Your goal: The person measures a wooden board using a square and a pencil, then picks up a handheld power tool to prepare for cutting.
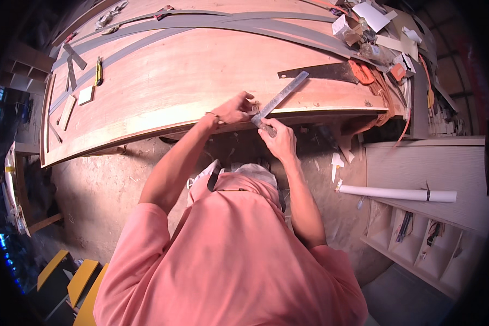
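In my right hand [277, 138] is the short dark stock of a try square [286, 96], its fingers closed round it at the board's near edge. The grey metal blade slants away to the far right over a large pale wooden board [163, 76]. My left hand [234, 110] is bent at the edge, close to the square's corner. Its fingers curl toward a small brownish thing, too small to make out. Beyond the blade's tip lies a handsaw [323, 73] with an orange handle.
Long grey strips [185, 22] cross the board's far side. At its left lie a yellow utility knife [99, 71], a white square block [86, 95] and small offcuts. Scraps and boxes [372, 38] pile up far right. A white tube [399, 193] rests on a cabinet [424, 163] at right.
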Motion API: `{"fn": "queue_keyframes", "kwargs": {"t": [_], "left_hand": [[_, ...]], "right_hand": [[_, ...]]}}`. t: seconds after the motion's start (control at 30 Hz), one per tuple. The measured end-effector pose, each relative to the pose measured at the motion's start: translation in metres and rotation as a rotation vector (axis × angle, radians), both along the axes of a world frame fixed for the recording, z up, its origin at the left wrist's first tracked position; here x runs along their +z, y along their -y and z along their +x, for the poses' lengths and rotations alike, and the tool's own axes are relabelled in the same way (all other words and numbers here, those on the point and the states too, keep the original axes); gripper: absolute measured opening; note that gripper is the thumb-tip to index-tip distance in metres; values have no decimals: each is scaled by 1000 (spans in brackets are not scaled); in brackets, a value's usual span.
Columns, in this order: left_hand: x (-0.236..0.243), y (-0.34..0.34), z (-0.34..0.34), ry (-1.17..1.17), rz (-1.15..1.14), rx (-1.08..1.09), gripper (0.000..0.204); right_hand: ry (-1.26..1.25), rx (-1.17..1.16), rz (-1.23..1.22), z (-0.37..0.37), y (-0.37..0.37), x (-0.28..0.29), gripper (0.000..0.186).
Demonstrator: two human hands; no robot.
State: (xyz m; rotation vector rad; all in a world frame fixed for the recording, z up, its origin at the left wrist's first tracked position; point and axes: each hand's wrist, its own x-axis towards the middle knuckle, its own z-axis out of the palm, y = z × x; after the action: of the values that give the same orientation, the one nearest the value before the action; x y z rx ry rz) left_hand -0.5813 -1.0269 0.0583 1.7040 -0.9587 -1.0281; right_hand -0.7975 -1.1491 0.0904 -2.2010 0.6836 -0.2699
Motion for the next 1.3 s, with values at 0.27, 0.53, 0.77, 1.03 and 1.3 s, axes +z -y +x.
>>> {"fn": "queue_keyframes", "kwargs": {"t": [0.27, 0.53, 0.77, 1.03, 1.3], "left_hand": [[9, -130, 46, 581, -5, -49, 25], [5, -129, 43, 501, -81, -14, 22], [9, -131, 47, 498, -74, -29, 18], [11, -132, 44, 514, -22, -4, 22], [14, -130, 42, 462, -26, -3, 19]], "right_hand": [[66, -12, -35, -13, -17, -5, 35], [51, -36, -15, -7, -34, -8, 34], [48, -36, -18, 24, -43, -3, 33], [23, -19, 45, 5, -51, -2, 35], [-14, -29, -4, 20, -47, 6, 32]]}}
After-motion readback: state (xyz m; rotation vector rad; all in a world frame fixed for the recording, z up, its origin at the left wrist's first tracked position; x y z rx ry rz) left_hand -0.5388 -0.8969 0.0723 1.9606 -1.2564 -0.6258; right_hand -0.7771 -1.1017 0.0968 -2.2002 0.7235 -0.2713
